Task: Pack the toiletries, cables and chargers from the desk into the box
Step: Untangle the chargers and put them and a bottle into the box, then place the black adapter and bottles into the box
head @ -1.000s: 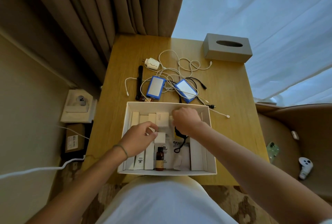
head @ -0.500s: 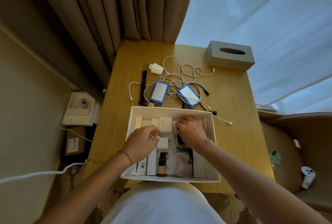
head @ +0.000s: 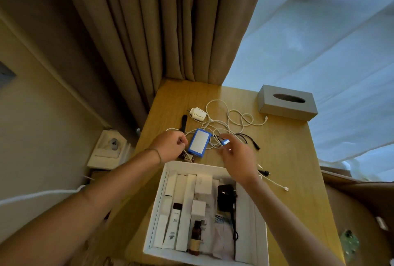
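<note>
1. Two blue-edged chargers lie beyond the box on the desk [head: 283, 144]: one blue-edged charger [head: 199, 142] rests flat between the hands, and the other blue charger [head: 225, 142] shows only a corner above the right hand's fingers.
2. Right hand [head: 238, 159] reaches forward over the box's far rim, palm down, fingers curled toward that second charger; whether they actually grip it cannot be told.
3. Left hand [head: 170, 145] is extended beside the flat charger, fingers bunched and pinching a white cable [head: 229, 120] end near a small plug on the desk; a thin band circles the wrist.
4. White cable loops tangle across the desk behind the chargers, running to a white adapter [head: 198, 113]; a black cable [head: 249, 139] lies to the right of the tangle, and a black strap-like item [head: 183, 122] lies left of the adapter.
5. White box [head: 157, 206] sits at the near desk edge, already holding white cartons, a white tube, a small brown bottle [head: 195, 237] and a black plug adapter [head: 226, 197].
6. Grey tissue box [head: 287, 102] stands at the desk's far right corner, with brown curtains [head: 149, 31] behind.
</note>
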`<state>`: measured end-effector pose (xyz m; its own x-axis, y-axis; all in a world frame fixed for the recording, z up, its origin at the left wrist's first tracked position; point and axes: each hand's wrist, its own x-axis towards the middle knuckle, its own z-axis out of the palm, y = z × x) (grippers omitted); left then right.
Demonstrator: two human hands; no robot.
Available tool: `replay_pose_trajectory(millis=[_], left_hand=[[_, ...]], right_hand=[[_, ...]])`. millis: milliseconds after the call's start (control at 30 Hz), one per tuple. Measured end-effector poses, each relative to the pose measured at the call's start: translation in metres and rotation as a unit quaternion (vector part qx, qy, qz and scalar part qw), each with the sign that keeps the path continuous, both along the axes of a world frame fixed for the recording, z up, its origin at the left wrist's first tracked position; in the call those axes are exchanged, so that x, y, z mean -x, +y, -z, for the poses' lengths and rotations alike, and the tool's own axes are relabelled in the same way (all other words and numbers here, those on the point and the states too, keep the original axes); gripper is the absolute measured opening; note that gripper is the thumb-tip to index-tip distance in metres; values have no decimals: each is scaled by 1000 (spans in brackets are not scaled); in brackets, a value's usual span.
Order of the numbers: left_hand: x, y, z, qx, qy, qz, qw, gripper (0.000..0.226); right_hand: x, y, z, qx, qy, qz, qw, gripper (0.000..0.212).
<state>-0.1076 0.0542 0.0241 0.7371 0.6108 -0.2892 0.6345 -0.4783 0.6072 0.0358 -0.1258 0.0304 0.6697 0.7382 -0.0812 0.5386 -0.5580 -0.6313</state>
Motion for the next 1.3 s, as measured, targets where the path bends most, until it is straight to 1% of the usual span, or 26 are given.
replay_pose_trajectory(millis=[133, 233, 333, 500, 600, 667, 800, 867, 933, 1000, 1067, 1167, 1233, 1300], left_hand=[[-19, 20, 30, -20, 128, 68, 989, 17], [-24, 26, 59, -17, 187, 88, 978, 20], [-28, 29, 79, -32, 193, 106, 975, 28], [-29, 31, 101, -106, 183, 167, 963, 42], [-29, 33, 110, -135, 173, 210, 953, 41], [-26, 35, 112, -130, 153, 206, 958, 37], [-9, 38, 104, -79, 116, 136, 981, 27], [7, 38, 97, -37, 78, 61, 994, 25], [22, 38, 87, 17, 12, -24, 999, 21], [35, 37, 75, 57, -50, -89, 993, 18], [45, 34, 63, 75, -92, -134, 984, 20], [57, 32, 45, 97, -148, -204, 963, 22], [63, 32, 36, 126, -187, -241, 944, 21], [66, 32, 28, 153, -206, -259, 931, 16]], right_hand=[[-19, 17, 12, 20, 48, 6, 999, 29], [-23, 28, 22, 39, 78, -7, 996, 25], [-24, 37, 32, 49, 98, -17, 994, 23], [-27, 46, 42, 65, 112, -37, 991, 21], [-27, 54, 44, 76, 99, -63, 990, 22], [-27, 63, 42, 83, 93, -78, 989, 24], [-26, 92, 41, 116, 71, -126, 983, 28], [-23, 112, 44, 134, 48, -148, 979, 28], [-17, 132, 51, 162, 17, -167, 973, 24], [-12, 151, 58, 181, -2, -178, 967, 25], [-9, 169, 68, 192, -5, -163, 968, 25], [-9, 194, 79, 207, -35, -135, 968, 16], [-11, 208, 83, 216, -47, -109, 969, 9], [-13, 218, 88, 232, -72, -92, 966, 9]])
